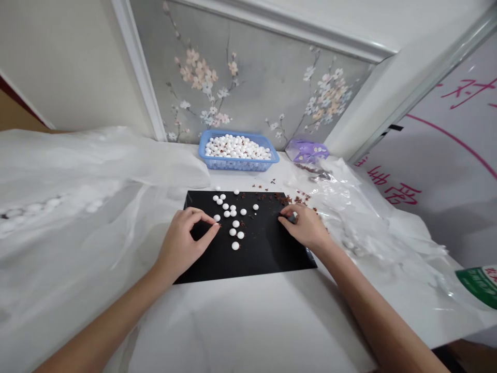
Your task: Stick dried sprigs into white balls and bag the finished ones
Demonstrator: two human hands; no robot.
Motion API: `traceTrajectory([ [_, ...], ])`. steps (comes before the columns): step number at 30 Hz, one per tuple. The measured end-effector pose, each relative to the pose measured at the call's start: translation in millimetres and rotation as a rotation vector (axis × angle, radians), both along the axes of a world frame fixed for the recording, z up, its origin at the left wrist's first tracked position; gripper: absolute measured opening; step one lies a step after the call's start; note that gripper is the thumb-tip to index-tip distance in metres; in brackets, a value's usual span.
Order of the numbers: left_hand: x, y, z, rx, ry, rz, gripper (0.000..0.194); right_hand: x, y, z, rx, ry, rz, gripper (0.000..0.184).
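Observation:
A black board (pixel 267 254) lies on the white table, with several round white balls (pixel 235 224) scattered over its left and middle part. My left hand (pixel 185 239) is at the board's left edge, thumb and forefinger pinched together. A small reddish-brown piece (pixel 220 225) shows at those fingertips, close beside a white ball (pixel 216 218). Over the board's right side, my right hand (pixel 306 227) has its fingers curled inward. Something dark and a speck of white show between its thumb and forefinger, too covered to name. Small reddish-brown pieces (pixel 301 199) lie beyond this hand.
Behind the board stands a blue plastic basket (pixel 238 164) full of white balls. A purple packet (pixel 308 151) and clear plastic bags (pixel 373 233) lie to the right. White translucent sheeting (pixel 97 160) spreads over the left. A green-labelled item (pixel 479 285) is at the right edge.

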State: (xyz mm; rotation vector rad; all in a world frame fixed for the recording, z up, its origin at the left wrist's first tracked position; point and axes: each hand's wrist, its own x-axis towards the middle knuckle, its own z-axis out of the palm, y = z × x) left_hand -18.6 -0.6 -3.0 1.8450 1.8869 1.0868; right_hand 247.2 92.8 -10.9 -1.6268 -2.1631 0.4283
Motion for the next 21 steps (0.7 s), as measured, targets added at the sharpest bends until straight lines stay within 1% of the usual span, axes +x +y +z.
traceTrajectory([
  [3,-4.4,0.7,-4.3,0.037,0.118,-0.052,0.012,-1.0,-2.0,4.1,-0.002,0.000,-0.007,0.019],
  [6,-5.7,0.6,-6.3,0.006,0.132,-0.076,0.015,5.4,-0.7,12.9,0.025,-0.025,-0.103,0.022],
  [9,-5.2,1.4,-7.8,-0.017,0.137,-0.132,0.029,14.8,2.7,18.4,0.051,-0.193,-0.251,0.027],
  [12,-4.3,2.6,-9.1,-0.053,0.140,-0.177,0.036,20.1,5.5,18.1,-0.027,-0.339,-0.341,0.026],
  [15,-3.7,2.4,-8.4,-0.067,0.118,-0.155,0.035,20.3,6.8,16.2,-0.097,-0.357,-0.350,0.021],
  [21,-1.5,-0.9,-2.1,-0.100,0.164,-0.056,0.021,24.0,7.6,18.2,-0.096,-0.323,-0.341,0.029],
])
